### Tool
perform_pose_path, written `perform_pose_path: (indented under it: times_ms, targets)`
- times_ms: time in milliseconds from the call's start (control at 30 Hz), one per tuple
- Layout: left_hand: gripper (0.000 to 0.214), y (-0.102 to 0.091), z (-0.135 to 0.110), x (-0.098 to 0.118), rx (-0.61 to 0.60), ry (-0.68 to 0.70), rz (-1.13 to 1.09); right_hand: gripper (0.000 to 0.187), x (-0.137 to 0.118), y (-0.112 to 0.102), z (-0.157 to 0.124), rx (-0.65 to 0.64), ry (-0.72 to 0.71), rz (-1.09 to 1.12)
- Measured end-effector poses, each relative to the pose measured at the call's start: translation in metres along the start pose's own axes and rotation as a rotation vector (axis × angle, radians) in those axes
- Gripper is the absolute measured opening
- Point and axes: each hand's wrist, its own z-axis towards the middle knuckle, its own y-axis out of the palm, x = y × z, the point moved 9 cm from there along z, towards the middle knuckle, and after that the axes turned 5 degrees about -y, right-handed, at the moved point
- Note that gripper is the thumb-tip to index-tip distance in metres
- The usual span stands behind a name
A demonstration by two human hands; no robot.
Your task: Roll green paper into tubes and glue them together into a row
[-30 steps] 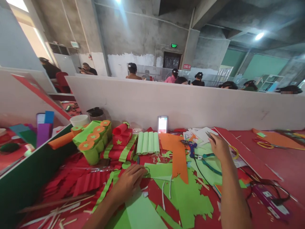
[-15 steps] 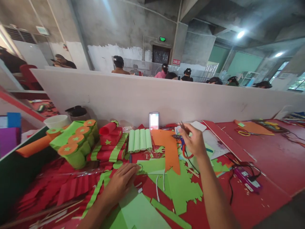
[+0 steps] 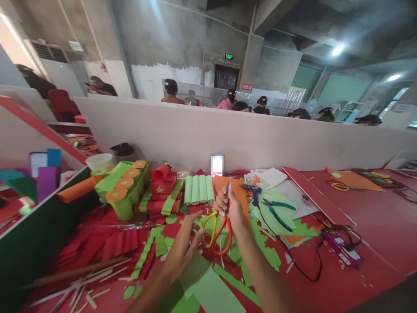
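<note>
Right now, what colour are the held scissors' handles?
Yellow handle and red-orange handle, seen in the head view.

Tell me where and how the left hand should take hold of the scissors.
The scissors are probably best taken by the red and yellow handle loops, with the left hand coming from the near left: the loops point toward the camera, spread apart, while the right hand grips the blade end.

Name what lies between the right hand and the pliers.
In the head view, the blue glue gun lies between the right hand and pliers, with part of the orange sheet nearer the hand.
</note>
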Motion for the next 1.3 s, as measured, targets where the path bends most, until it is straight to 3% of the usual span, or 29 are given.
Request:
perform_pose_path:
  times_ms: [67,200,300,400,500,567,700,867,967,1067,1167,1300]
  targets:
    - [0.043,0.005,0.002,-0.005,-0.015,-0.047,-0.066,0.032,0.005,-0.003,0.001,0.042,0.024,0.021]
    - [0.035,0.024,0.004,-0.018,-0.163,-0.167,-0.26,0.034,0.019,-0.012,0.0,0.137,0.061,-0.057]
    - [0.038,0.012,0.01,-0.024,-0.037,-0.207,-0.359,0.039,0.022,-0.016,-0.009,0.116,0.08,-0.148]
    - [0.039,-0.008,0.019,-0.019,0.113,-0.162,-0.357,0.032,0.025,-0.006,-0.025,-0.113,0.193,-0.264]
    - [0.036,-0.022,0.029,-0.005,0.173,-0.08,-0.239,0.057,0.031,0.008,-0.05,-0.403,0.356,-0.376]
    - [0.032,-0.023,0.034,0.007,0.164,-0.034,-0.097,0.066,0.029,0.011,-0.059,-0.475,0.36,-0.424]
    - [0.028,-0.014,0.042,0.023,0.11,-0.04,0.11,0.072,0.024,0.007,-0.057,-0.411,0.259,-0.375]
    - [0.032,0.007,0.05,0.035,0.024,-0.059,-0.007,0.068,0.023,-0.008,-0.052,-0.332,0.268,-0.184]
    - [0.024,0.011,0.054,0.034,0.046,-0.023,0.263,0.052,0.016,-0.018,-0.046,-0.281,0.178,-0.286]
    - [0.015,0.017,0.053,0.025,0.0,0.021,0.56,0.038,0.01,-0.027,-0.041,-0.189,0.067,-0.451]
    - [0.023,0.018,0.051,0.012,-0.072,0.06,0.646,0.024,0.014,-0.032,-0.037,-0.125,0.048,-0.514]
    - [0.024,0.006,0.055,-0.01,-0.08,0.106,0.835,0.027,0.017,-0.042,-0.031,-0.063,0.068,-0.464]
